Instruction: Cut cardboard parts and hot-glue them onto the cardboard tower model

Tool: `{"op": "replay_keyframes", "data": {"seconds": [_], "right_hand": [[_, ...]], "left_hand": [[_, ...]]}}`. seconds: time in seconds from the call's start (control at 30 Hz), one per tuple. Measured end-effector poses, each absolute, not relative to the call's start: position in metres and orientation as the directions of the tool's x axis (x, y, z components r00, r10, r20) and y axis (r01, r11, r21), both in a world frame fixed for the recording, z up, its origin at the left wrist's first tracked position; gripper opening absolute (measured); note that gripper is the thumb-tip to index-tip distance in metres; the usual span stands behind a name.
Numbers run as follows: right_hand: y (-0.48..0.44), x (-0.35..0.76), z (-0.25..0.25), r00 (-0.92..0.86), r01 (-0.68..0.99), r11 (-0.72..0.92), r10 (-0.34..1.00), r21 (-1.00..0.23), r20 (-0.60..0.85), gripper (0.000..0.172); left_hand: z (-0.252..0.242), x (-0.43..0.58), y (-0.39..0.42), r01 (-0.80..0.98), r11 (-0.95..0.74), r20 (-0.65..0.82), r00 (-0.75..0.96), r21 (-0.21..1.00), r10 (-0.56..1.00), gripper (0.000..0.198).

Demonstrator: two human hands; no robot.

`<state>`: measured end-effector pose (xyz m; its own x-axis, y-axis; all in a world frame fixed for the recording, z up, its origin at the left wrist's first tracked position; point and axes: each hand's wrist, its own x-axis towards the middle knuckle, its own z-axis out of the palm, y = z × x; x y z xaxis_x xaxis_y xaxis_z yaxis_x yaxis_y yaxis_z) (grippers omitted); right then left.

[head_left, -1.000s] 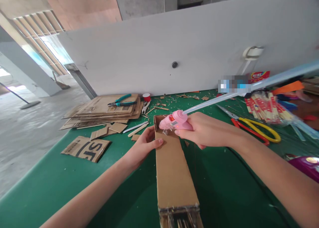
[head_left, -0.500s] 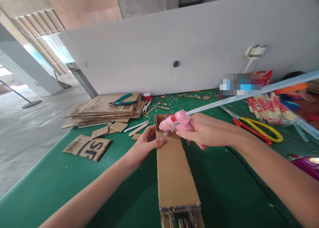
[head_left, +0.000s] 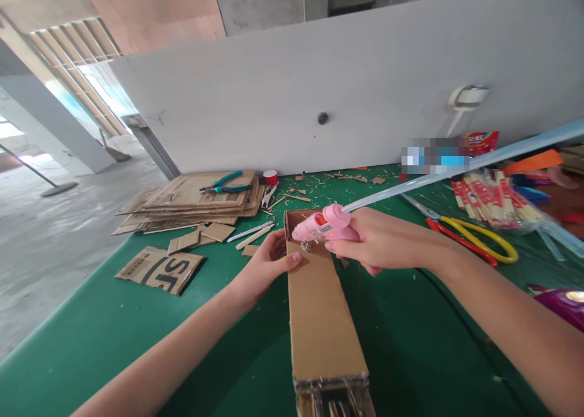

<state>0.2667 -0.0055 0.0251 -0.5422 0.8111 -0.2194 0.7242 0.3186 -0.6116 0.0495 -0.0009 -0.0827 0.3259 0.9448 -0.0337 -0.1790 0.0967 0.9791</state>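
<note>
A long brown cardboard box (head_left: 322, 320) lies lengthwise in front of me, its near end showing an opening with rough, glue-marked edges. My left hand (head_left: 271, 264) grips its far left side, thumb on top and fingers down along the side wall. A pink hot glue gun (head_left: 331, 222) is held in my right hand (head_left: 383, 237), with its nozzle over the box's far end. Some greyish strands hang beneath the nozzle. From the gun's back a long clear glue stick (head_left: 410, 183) runs up to the right. Whether the nozzle touches the cardboard I cannot tell.
Stacked cardboard sheets (head_left: 182, 198) carry teal-handled cutters (head_left: 228, 188) at the back left. A printed cardboard piece (head_left: 159, 270) lies nearer. Red-and-yellow-handled shears (head_left: 474, 237) and bagged sticks (head_left: 486, 198) are to the right. A black cord (head_left: 456, 320) crosses the green table (head_left: 219, 356).
Barely anything differs. The glue gun and my right hand have shifted very slightly right and down; my left hand keeps its hold on the box.
</note>
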Motion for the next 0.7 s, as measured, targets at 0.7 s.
{"op": "replay_keyframes", "data": {"seconds": [0.7], "right_hand": [[0.002, 0.261, 0.000, -0.588, 0.666, 0.460, 0.808, -0.587, -0.034, 0.023]], "left_hand": [[-0.086, 0.047, -0.002, -0.181, 0.058, 0.002, 0.318, 0.982, 0.948, 0.050]]}}
